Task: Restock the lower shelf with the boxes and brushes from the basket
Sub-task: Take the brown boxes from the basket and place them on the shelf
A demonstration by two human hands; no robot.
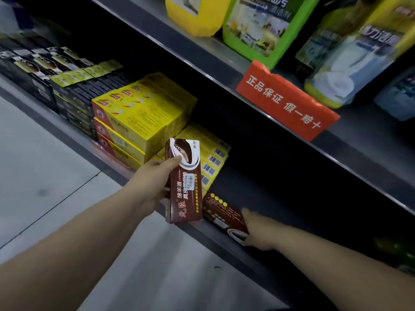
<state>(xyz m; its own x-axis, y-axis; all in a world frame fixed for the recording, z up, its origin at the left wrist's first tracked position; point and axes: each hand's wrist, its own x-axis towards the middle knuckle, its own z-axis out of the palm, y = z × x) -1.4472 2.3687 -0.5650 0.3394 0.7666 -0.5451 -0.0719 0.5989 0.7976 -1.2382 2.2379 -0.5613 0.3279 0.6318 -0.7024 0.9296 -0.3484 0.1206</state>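
My left hand [155,180] grips a brown box [185,187] with white lettering and holds it upright in front of the lower shelf [224,234]. A second brown box [224,212] lies flat on that shelf, right of the yellow boxes [143,117]. My right hand [256,230] rests on this flat box with its fingers around the box's near end. The basket and the brushes are out of view.
Stacked yellow boxes and black boxes [74,86] fill the lower shelf to the left. The upper shelf carries yellow and green detergent bottles [258,25] and a red sign [287,102]. Dark shelf room lies right of the flat box. Grey floor tiles [45,176] are below.
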